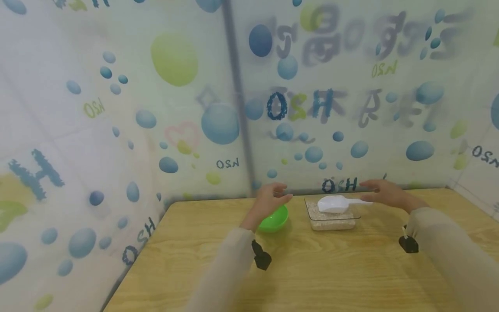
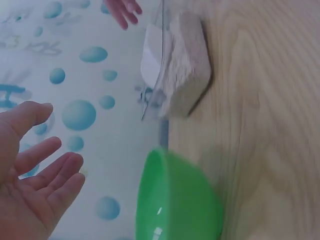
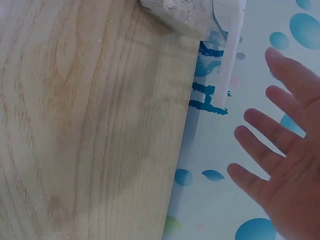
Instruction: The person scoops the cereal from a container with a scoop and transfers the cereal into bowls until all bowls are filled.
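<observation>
Your left hand [image 1: 269, 202] hangs near the green bowl [image 1: 275, 221] on the wood-grained table [image 1: 312, 268], while your right hand [image 1: 390, 195] hovers near the handle [image 1: 357, 201] of the white scoop [image 1: 332, 204] atop the clear, grain-filled container [image 1: 333, 225], before a bubble-patterned backdrop [image 1: 347, 117].

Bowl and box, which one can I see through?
The box, the one with the white scoop at its top. Its clear wall lets the pale filling show, while the bowl is solid green.

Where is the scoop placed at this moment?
In the head view, the scoop lies atop the box, right of the bowl, its handle toward the right hand.
</observation>
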{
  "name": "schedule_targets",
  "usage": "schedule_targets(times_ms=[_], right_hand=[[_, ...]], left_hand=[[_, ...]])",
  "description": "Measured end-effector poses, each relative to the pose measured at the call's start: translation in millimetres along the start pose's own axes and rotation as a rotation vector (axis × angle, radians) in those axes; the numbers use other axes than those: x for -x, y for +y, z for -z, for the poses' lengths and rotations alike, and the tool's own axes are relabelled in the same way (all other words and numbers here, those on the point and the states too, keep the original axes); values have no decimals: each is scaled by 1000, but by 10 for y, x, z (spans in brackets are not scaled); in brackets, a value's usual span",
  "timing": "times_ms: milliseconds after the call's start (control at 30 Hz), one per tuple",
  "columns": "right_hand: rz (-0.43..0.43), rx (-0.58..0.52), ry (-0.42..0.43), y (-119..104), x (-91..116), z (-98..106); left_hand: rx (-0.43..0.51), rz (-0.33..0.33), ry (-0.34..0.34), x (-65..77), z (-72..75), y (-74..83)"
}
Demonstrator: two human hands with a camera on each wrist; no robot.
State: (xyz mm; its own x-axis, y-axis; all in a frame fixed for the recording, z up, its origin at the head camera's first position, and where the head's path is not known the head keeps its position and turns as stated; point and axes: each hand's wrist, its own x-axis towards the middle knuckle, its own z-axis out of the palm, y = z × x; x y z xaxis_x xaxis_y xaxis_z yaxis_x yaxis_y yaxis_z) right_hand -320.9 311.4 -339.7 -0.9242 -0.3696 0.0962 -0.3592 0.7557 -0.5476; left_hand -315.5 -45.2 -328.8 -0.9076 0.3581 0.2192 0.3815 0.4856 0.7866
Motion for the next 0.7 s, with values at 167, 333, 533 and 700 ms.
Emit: schedule_targets(times_ms=[167,333,533,700], right_hand=[[13,26,-34,-35,-21,36],[27,-16,-92,-113,-47,83],[38,-48,-146,-124,-81,94],[13,-54,-176,-57,-82,92]], left_hand=[[131,75,-54,-93,-281,35],[143,127,-90,-186,-505,17],[125,177,-85,-245,-691,-42],[174,235,-93,-271,-831,-98]])
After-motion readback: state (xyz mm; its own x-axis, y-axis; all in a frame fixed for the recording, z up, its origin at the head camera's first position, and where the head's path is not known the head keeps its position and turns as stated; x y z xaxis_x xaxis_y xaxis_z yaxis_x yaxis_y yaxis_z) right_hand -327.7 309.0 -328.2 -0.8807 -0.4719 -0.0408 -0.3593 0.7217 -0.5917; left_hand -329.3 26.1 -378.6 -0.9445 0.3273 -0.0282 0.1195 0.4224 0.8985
